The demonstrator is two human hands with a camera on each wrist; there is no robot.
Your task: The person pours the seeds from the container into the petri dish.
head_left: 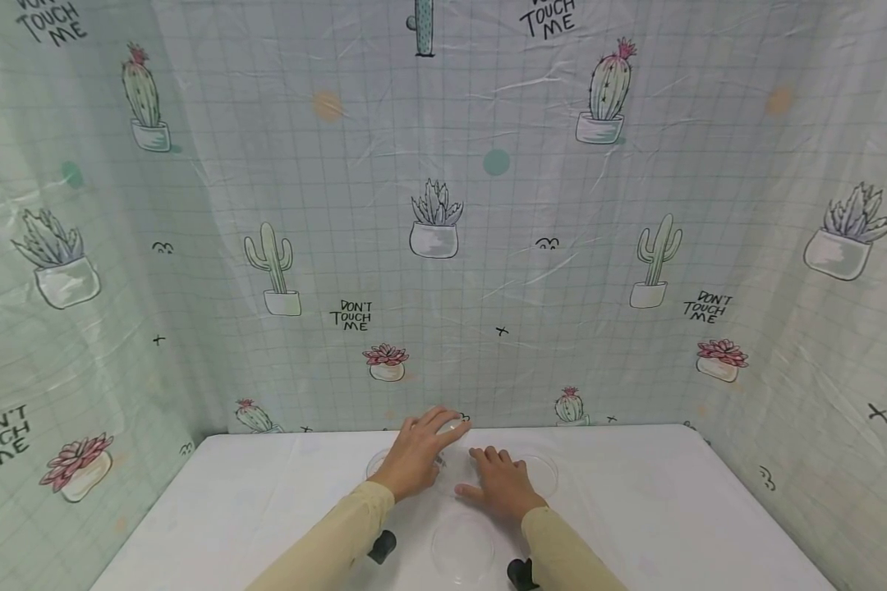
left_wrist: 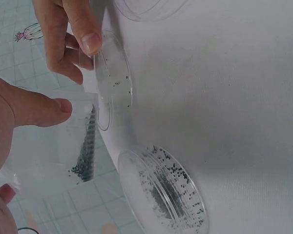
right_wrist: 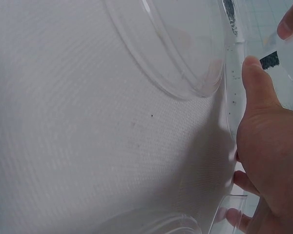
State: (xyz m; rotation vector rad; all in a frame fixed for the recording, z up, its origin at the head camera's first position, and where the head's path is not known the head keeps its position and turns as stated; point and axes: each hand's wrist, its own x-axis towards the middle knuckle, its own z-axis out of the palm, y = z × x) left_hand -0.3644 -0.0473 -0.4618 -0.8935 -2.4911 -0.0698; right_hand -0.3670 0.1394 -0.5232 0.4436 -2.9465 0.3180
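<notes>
My left hand [head_left: 414,455] pinches a clear plastic bag [left_wrist: 49,156] of small black grains, the grains gathered along one edge. The bag's edge overlaps the rim of a clear petri dish [left_wrist: 119,80] that has a few scattered grains in it. At that dish's side, my right hand [head_left: 504,486] holds the rim, thumb on the near side and fingers beyond. Another petri dish [left_wrist: 193,209], with many black grains, stands beside it, at the left in the head view.
More clear petri dishes stand on the white tabletop [head_left: 636,509]: a dish [head_left: 461,548] nearer me and a dish [head_left: 547,474] to the right, partly behind my right hand. A cactus-print sheet [head_left: 443,287] hangs behind the table and along both sides.
</notes>
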